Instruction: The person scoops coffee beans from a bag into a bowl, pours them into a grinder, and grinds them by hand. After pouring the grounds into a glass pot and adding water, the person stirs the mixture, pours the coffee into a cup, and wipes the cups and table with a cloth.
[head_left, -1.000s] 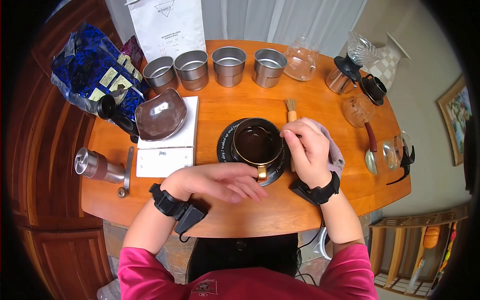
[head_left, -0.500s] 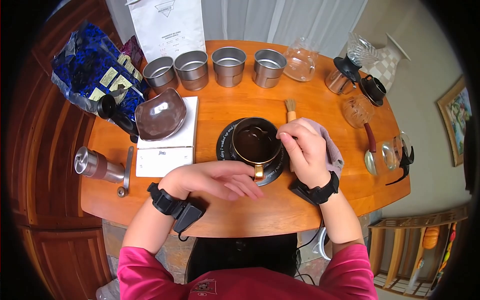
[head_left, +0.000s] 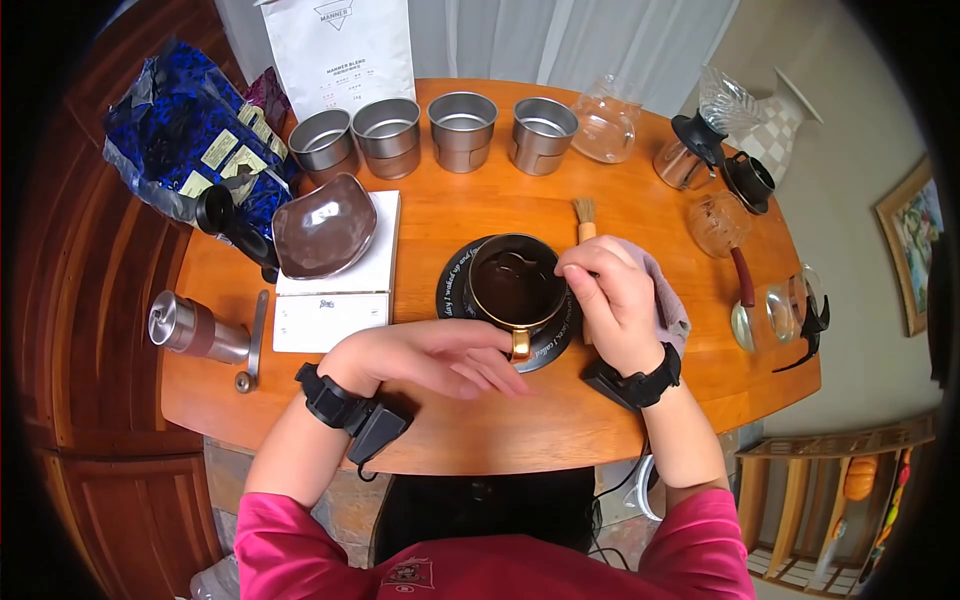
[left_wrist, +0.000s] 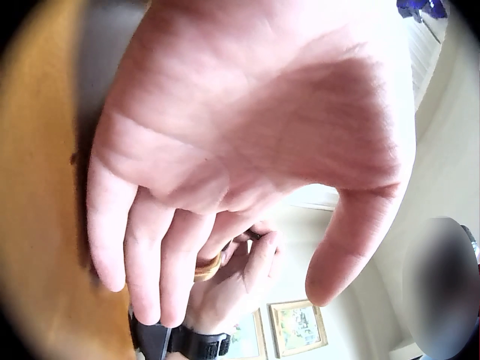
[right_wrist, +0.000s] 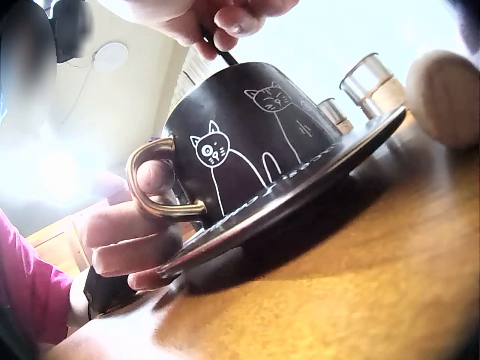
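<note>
A black cup (head_left: pixel 515 285) with cat drawings and a gold handle (right_wrist: pixel 139 180) stands on a black saucer (head_left: pixel 449 290) with white lettering. Dark liquid shows inside. My left hand (head_left: pixel 430 360) is held palm up beside the handle, fingers mostly straight and thumb apart; one fingertip pokes through the handle in the right wrist view. Over the cup's right rim, my right hand (head_left: pixel 615 310) pinches a thin black stick (right_wrist: pixel 223 51) that slants down into the cup. The stick's lower end is hidden.
A brush (head_left: pixel 586 220) and a folded cloth (head_left: pixel 672 305) lie right of the saucer. Leftward are a white scale (head_left: pixel 335 320) bearing a brown dish (head_left: pixel 325 225), and a hand grinder (head_left: pixel 198 330). Several metal cups (head_left: pixel 462 135) line the back; glassware (head_left: pixel 718 225) stands at right.
My right hand has shifted slightly left over the cup's rim, still pinching the stick. My left hand stays at the handle, its fingers moving only a little.
</note>
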